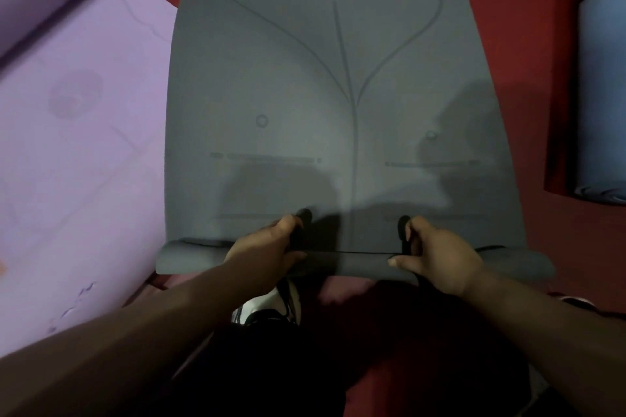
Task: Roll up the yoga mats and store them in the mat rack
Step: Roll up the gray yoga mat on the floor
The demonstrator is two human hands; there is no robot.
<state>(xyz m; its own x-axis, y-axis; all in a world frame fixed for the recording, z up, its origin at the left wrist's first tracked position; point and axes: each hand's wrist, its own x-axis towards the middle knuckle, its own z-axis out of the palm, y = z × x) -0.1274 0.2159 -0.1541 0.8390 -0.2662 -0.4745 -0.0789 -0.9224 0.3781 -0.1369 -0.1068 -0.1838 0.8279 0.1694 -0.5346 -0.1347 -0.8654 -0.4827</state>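
While the red floor (508,27) lies under everything, the grey mat (305,95) runs flat from the far edge down the middle, printed with curved lines and a round logo. A purple mat (78,162) lies flat at the left, its edge beside the grey one. A blue mat (599,78) sits at the right, well apart, its near end rolled. At the grey mat's near end a slim roll (355,264) lies crosswise. The left hand (267,247) rests on this roll with fingers curled round one black loop of a strap (359,251). The right hand (440,254) grips the other loop, thumb pressed on the roll. The strap stretches taut between them. A white shoe (267,308) shows just near the roll.
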